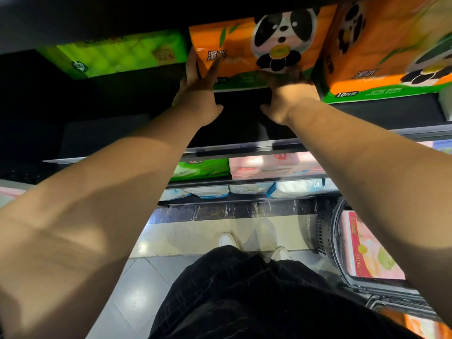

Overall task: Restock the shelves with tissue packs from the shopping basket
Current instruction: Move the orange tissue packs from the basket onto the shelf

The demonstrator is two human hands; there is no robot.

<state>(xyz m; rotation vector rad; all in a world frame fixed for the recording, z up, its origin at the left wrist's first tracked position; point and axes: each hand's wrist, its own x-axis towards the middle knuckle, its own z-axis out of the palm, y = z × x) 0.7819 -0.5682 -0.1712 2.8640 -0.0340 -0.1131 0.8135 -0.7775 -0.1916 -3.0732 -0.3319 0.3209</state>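
An orange tissue pack with a panda print is at the upper shelf, held from below and at its sides by both hands. My left hand grips its left edge with fingers spread up the front. My right hand supports its lower right corner. A second orange panda pack stands right beside it on the shelf. The grey shopping basket sits on the floor at the lower right, with a pink tissue pack inside.
A green tissue pack lies to the left on the same shelf, with a dark gap between. Lower shelves hold green, pink and white-blue packs. My legs and white shoes stand on the tiled floor below.
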